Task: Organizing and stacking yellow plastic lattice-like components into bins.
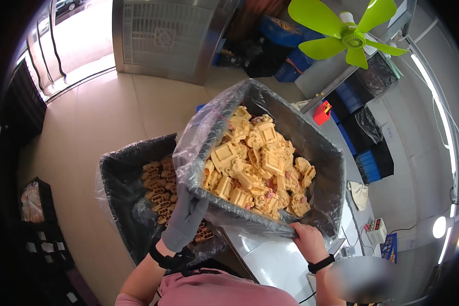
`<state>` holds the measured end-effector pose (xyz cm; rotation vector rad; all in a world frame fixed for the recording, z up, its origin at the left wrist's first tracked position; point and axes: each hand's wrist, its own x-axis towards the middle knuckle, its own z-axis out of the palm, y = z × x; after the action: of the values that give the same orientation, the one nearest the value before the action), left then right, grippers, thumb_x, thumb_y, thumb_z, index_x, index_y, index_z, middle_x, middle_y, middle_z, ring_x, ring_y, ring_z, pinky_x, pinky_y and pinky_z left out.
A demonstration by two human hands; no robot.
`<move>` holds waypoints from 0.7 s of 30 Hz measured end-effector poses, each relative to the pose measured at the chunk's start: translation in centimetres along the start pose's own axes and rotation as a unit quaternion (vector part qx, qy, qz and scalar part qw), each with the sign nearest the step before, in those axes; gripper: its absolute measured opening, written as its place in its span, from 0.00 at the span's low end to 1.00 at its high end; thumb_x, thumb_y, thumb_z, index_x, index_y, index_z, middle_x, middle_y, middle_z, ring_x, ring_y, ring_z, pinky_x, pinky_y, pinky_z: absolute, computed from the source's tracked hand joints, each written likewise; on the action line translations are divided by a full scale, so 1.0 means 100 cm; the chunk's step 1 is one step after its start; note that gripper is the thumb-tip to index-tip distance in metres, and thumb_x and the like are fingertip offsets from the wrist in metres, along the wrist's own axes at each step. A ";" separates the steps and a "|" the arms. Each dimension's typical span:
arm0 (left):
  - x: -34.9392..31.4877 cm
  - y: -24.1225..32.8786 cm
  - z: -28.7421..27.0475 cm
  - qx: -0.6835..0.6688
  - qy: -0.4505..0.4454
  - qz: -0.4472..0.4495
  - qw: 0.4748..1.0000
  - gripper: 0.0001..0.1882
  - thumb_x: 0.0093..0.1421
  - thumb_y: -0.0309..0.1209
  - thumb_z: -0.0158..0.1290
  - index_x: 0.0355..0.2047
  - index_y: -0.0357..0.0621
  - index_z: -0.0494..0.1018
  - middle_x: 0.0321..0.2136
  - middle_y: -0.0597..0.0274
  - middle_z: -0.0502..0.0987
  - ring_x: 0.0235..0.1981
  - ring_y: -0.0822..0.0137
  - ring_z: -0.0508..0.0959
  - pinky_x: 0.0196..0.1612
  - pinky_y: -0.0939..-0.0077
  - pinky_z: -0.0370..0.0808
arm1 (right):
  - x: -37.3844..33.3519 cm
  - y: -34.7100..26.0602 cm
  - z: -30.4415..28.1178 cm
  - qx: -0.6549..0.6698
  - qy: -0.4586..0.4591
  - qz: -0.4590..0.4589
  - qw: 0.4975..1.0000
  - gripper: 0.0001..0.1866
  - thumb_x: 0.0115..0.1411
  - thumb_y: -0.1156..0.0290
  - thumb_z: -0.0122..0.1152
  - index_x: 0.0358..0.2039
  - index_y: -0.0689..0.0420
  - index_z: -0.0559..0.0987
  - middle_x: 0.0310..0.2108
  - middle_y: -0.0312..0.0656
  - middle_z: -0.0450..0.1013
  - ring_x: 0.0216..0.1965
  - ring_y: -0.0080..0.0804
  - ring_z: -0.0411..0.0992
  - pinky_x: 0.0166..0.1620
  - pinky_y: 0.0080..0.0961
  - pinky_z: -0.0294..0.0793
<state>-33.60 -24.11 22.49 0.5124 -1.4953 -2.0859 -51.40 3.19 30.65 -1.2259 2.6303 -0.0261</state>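
A dark bin [315, 144] lined with clear plastic film is tilted up in front of me. It is heaped with cream-yellow moulded plastic parts [262, 163], a few with small pink bits. My left hand [187, 219], in a grey glove, holds the bin's near left side; its fingertips are partly hidden. My right hand [310, 241], bare, has its fingers hooked over the near right rim. Below and to the left is a second film-lined dark bin [118, 191] with darker tan parts [159, 188] set in rows. The raised bin overlaps its right side.
A white worktable [260, 260] lies under and right of the raised bin, with a small white device [376, 232] and a cloth [358, 196] farther along. A green fan [353, 40] hangs ahead. Crates [30, 201] stand left; more bins [364, 127] line the right.
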 end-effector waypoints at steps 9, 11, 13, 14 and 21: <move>0.038 -0.040 -0.004 -0.029 -0.102 -0.008 0.994 0.37 0.63 0.24 0.49 0.68 0.37 0.41 0.63 0.54 0.50 0.63 0.65 0.56 0.63 0.71 0.58 | 0.065 0.012 -0.067 0.136 0.050 -0.024 0.989 0.23 0.55 0.57 0.65 0.45 0.59 0.76 0.42 0.50 0.72 0.46 0.43 0.71 0.48 0.32 0.70; 0.031 -0.037 -0.002 -0.007 -0.104 0.013 0.994 0.37 0.64 0.23 0.48 0.68 0.37 0.41 0.64 0.56 0.50 0.63 0.66 0.57 0.62 0.72 0.59 | 0.114 0.022 -0.055 0.066 0.111 -0.070 0.989 0.31 0.54 0.60 0.66 0.56 0.55 0.67 0.53 0.52 0.65 0.54 0.48 0.66 0.54 0.36 0.68; 0.011 -0.025 0.007 0.033 -0.079 0.004 0.996 0.34 0.64 0.22 0.46 0.67 0.37 0.45 0.63 0.57 0.55 0.60 0.68 0.61 0.60 0.73 0.62 | 0.150 0.044 -0.033 0.024 0.106 -0.100 0.989 0.33 0.52 0.65 0.64 0.59 0.53 0.64 0.55 0.54 0.63 0.53 0.51 0.67 0.54 0.39 0.69; 0.000 -0.020 0.006 0.032 -0.084 0.005 0.996 0.34 0.64 0.22 0.46 0.67 0.37 0.45 0.63 0.57 0.55 0.60 0.68 0.61 0.60 0.73 0.62 | 0.158 0.043 -0.030 0.023 0.107 -0.097 0.989 0.33 0.52 0.65 0.64 0.59 0.53 0.64 0.55 0.54 0.63 0.53 0.51 0.67 0.54 0.39 0.69; -0.052 0.012 -0.005 -0.061 -0.009 -0.096 0.993 0.20 0.65 0.24 0.45 0.57 0.37 0.65 0.48 0.61 0.71 0.50 0.71 0.71 0.55 0.73 0.68 | 0.152 0.079 -0.026 0.205 0.082 -0.029 0.975 0.22 0.57 0.76 0.50 0.53 0.59 0.68 0.41 0.48 0.73 0.38 0.31 0.75 0.41 0.25 0.74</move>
<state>-28.95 -21.63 23.49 0.6135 -1.3631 -2.3185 -67.37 -3.42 29.13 -1.1914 2.5397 -0.6707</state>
